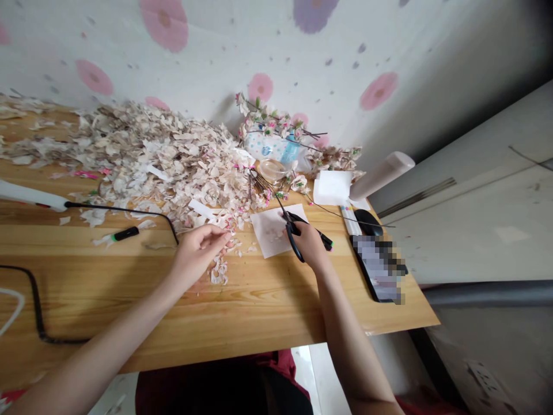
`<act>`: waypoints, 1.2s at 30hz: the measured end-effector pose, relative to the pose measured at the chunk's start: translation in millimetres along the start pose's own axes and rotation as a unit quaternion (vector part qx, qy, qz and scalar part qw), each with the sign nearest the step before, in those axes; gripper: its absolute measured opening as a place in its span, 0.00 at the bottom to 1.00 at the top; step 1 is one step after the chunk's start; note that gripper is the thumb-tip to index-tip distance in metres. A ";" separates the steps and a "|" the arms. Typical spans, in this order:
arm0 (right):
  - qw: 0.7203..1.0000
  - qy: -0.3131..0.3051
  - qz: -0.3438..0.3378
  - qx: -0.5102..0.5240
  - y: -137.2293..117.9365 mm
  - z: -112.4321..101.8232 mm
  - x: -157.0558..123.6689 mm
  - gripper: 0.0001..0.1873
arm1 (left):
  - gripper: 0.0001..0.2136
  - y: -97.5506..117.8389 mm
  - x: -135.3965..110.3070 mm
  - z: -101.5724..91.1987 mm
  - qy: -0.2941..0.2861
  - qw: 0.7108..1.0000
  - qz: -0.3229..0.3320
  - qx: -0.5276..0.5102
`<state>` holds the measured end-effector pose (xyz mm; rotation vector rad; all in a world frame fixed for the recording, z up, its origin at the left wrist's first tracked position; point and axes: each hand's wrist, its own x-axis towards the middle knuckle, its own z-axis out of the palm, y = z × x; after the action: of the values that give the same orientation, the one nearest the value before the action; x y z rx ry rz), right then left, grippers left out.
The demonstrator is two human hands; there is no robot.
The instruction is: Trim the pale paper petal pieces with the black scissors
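Observation:
My right hand [310, 246] is closed round a pair of black-handled scissors [295, 241], whose blades point away over a white paper sheet [264, 225]. My left hand [202, 246] is closed in a pinch over the table, just in front of a big heap of off-white petals [173, 150]. What its fingertips hold is too small to make out. Close to that hand lie white paper scraps [219, 270]. Dark stems [260, 183] stick out from the heap beyond the scissors. A black marker [325, 240] lies partly behind my right hand.
Blossom twigs [276, 124] rest on a tissue pack [265, 144] near the wall, behind a round clear dish [271, 169]. At right are a paper roll [382, 174], a black mouse [368, 222] and a phone [375, 271]. A black cable [125, 211] crosses the left side.

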<state>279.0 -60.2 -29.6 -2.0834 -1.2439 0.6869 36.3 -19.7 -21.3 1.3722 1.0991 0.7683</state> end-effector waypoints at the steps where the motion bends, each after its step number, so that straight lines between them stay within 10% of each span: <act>1: 1.000 0.005 0.002 0.002 0.4 -0.8 0.2 0.09 | 0.13 0.1 0.8 -0.9 0.001 1.000 0.001 0.000; 11: 0.988 0.039 -0.027 0.150 -7.6 -5.2 -5.8 0.16 | 0.06 -7.1 13.7 -22.9 -0.038 0.950 0.103 0.292; 16: 0.911 -0.010 -0.055 0.410 -17.2 6.9 -14.6 0.14 | 0.10 -2.6 11.1 -29.3 -0.131 0.924 0.123 0.338; 21: 0.900 -0.036 -0.042 0.432 -18.9 15.2 -19.8 0.14 | 0.15 -1.6 4.4 -32.2 -0.204 0.893 0.132 0.379; 30: 0.911 -0.034 -0.047 0.408 -19.8 18.1 -21.3 0.15 | 0.10 7.3 8.9 -41.1 -0.032 0.901 0.112 0.418; 36: 0.919 -0.042 -0.047 0.390 -18.6 20.9 -22.2 0.15 | 0.08 4.9 10.1 -43.6 -0.054 0.891 0.081 0.444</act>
<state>244.2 -68.2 -27.7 -1.3347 -0.8891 1.0282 0.4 6.0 -12.6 2.2660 1.3196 0.2698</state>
